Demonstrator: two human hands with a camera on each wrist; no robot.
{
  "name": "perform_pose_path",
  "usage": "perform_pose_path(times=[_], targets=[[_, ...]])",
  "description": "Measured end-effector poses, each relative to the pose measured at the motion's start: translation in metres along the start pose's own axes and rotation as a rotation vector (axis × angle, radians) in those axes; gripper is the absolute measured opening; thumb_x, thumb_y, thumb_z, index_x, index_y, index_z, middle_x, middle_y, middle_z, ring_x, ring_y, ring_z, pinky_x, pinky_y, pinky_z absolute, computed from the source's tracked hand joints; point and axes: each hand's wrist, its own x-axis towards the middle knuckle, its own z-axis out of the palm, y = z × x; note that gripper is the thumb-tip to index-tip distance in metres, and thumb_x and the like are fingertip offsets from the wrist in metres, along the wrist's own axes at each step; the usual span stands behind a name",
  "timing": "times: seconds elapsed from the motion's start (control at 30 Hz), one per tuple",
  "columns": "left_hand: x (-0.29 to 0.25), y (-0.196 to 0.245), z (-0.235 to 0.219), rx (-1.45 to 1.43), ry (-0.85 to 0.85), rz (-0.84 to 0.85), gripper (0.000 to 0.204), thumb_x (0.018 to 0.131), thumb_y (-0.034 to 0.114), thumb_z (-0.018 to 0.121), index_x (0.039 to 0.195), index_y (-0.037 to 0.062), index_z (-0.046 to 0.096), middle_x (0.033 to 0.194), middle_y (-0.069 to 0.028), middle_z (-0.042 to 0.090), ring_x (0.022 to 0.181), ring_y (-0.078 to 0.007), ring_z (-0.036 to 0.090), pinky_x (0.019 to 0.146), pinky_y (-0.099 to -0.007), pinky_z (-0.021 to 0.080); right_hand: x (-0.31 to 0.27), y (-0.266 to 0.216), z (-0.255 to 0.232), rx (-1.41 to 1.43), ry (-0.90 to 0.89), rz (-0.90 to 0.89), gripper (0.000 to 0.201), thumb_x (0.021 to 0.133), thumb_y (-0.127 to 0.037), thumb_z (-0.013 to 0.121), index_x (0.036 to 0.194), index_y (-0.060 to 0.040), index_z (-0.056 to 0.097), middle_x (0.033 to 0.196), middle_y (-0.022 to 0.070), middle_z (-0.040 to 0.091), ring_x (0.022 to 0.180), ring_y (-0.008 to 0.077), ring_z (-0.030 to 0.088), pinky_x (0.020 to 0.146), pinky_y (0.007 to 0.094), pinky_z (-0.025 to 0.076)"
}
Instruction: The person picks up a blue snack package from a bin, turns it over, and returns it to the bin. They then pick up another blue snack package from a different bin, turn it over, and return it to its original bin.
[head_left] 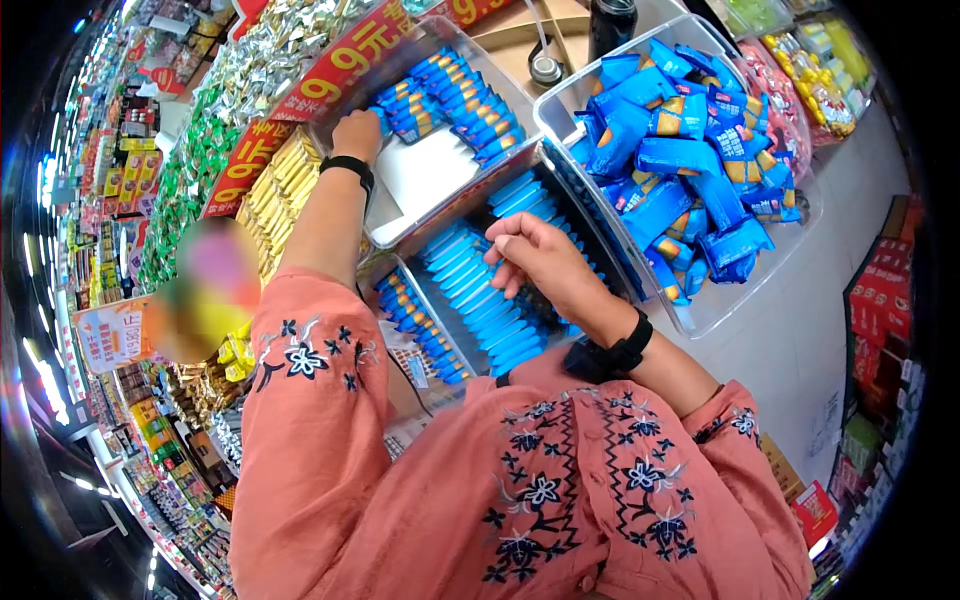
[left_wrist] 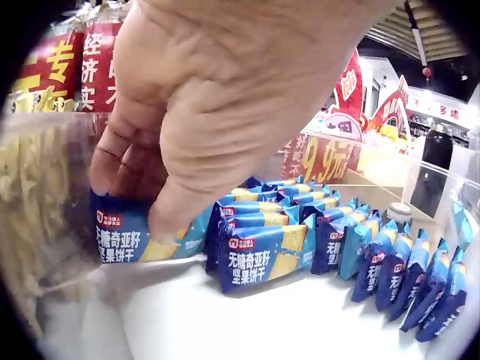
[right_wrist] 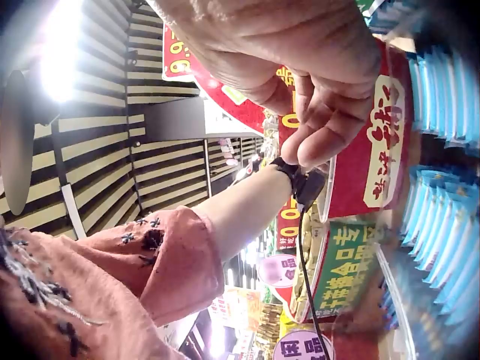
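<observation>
My left hand [head_left: 358,137] reaches into the far left corner of a clear bin with a white bottom [head_left: 425,178]. In the left wrist view its thumb and fingers pinch a blue biscuit packet [left_wrist: 124,238], which stands upright on its edge. Beside it, further biscuit packets [left_wrist: 262,259] stand in rows along the back and right of the bin. My right hand [head_left: 545,262] hangs over a nearer bin of blue packets [head_left: 475,295] on edge. Its fingers are loosely curled and hold nothing, as the right wrist view also shows.
To the right, a large clear tub [head_left: 545,108] holds a loose heap of blue packets [head_left: 690,150]. Gold-wrapped sweets [head_left: 287,195] and red price strips [head_left: 330,80] border the left side. A dark bottle [head_left: 612,25] stands behind the bins.
</observation>
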Motion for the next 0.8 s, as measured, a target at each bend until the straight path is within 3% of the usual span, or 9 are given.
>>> perform_pose_path(times=[0.3,0.4,0.53,0.7,0.77,0.8], targets=[[0.003,0.004,0.011,-0.025,0.137,-0.045,0.023,0.093,0.012,0.053,0.112,0.0007,0.055,0.108,-0.0245,0.064,0.098,-0.0437,0.067,0.08,-0.0504,0.057,0.001,0.001,-0.002,-0.004,0.016,0.02,0.023,0.102,-0.019,0.054,0.117,-0.0014,0.055,0.098,0.0081,0.065,0.073,0.0127,0.066,0.061,0.0252,0.055],[0.003,0.005,0.003,-0.001,0.057,0.0,0.021,0.092,0.012,0.052,0.108,-0.0007,0.058,0.107,-0.0256,0.066,0.098,-0.0437,0.067,0.08,-0.051,0.056,0.001,0.001,-0.003,-0.022,0.001,0.017,0.024,0.102,-0.02,0.054,0.117,-0.0011,0.056,0.098,0.0081,0.065,0.073,0.0124,0.065,0.061,0.0251,0.054],[0.008,0.005,0.0,-0.066,-0.018,-0.014,0.018,0.091,0.009,0.054,0.105,0.0027,0.064,0.105,-0.0225,0.071,0.099,-0.0372,0.07,0.083,-0.0483,0.057,0.004,0.006,-0.005,-0.049,-0.03,0.007,0.026,0.101,-0.021,0.054,0.117,0.0001,0.056,0.098,0.0085,0.065,0.073,0.0127,0.065,0.06,0.0252,0.054],[0.02,-0.018,0.023,-0.232,0.005,0.037,0.024,0.086,0.018,0.058,0.102,0.0017,0.065,0.107,-0.0269,0.069,0.102,-0.0416,0.068,0.088,-0.0521,0.054,-0.003,0.004,-0.004,-0.066,-0.037,-0.013,0.025,0.1,-0.021,0.055,0.114,0.0,0.057,0.094,0.0084,0.065,0.072,0.0143,0.066,0.057,0.0263,0.053],[0.014,-0.011,-0.013,-0.184,-0.088,-0.01,0.027,0.084,0.022,0.063,0.103,0.0017,0.067,0.11,-0.0257,0.069,0.108,-0.0421,0.065,0.092,-0.0505,0.052,-0.008,0.002,0.001,-0.101,-0.053,-0.024,0.023,0.096,-0.018,0.053,0.111,-0.0002,0.057,0.094,0.009,0.064,0.07,0.015,0.066,0.052,0.0279,0.052],[0.017,-0.01,-0.028,-0.218,-0.099,-0.031,0.028,0.083,0.025,0.066,0.098,0.001,0.067,0.102,-0.0231,0.07,0.092,-0.0366,0.068,0.079,-0.0459,0.053,-0.012,0.0,0.003,-0.125,-0.073,-0.021,0.023,0.095,-0.018,0.054,0.11,-0.0011,0.057,0.092,0.0081,0.064,0.07,0.0145,0.066,0.052,0.0283,0.052]])
